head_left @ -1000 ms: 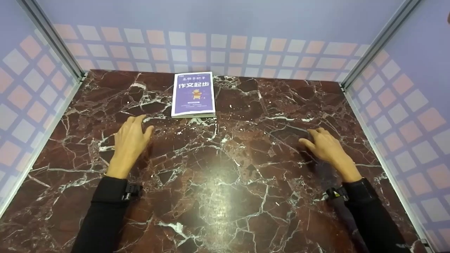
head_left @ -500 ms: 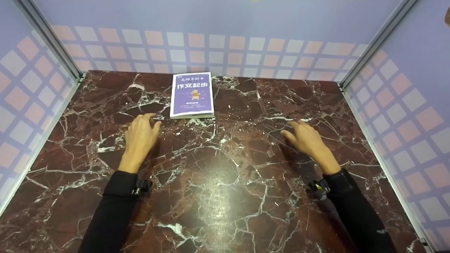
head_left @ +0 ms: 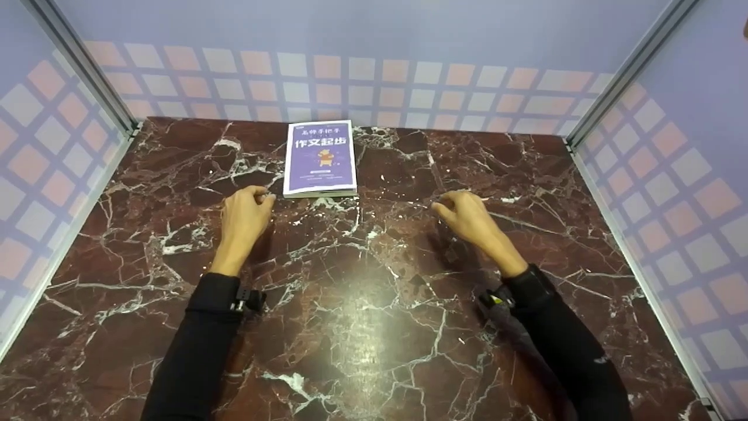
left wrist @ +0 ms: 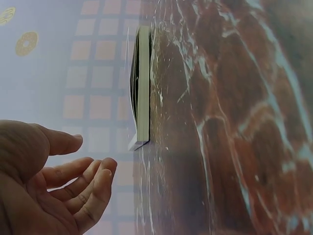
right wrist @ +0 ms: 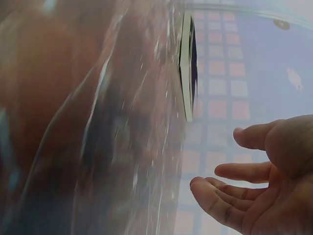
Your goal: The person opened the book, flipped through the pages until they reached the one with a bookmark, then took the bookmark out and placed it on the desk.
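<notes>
A purple-and-white book [head_left: 320, 158] with a cartoon bear on its cover lies flat near the back of the marble table. In the left wrist view the book [left wrist: 142, 83] shows its page edges, the cover lifted slightly. My left hand [head_left: 244, 216] hovers to the book's near left, fingers loosely bent, thumb apart from them, holding nothing. On the other side my right hand [head_left: 467, 216] is above the table, farther from the book. Its fingers [right wrist: 234, 196] are relaxed and a gap separates them from the thumb. Neither hand touches the book.
The dark red marble tabletop [head_left: 362, 304] has white veins and small pale specks. Purple panels with pink and white squares enclose it: a back wall [head_left: 374, 35], a left wall [head_left: 35, 175] and a right wall [head_left: 672, 175]. Metal posts stand at the back corners.
Both hands have moved inward, the left one rightward and the right one leftward and slightly forward. Their fingers look a little more bent in the head view. The book stays where it was.
</notes>
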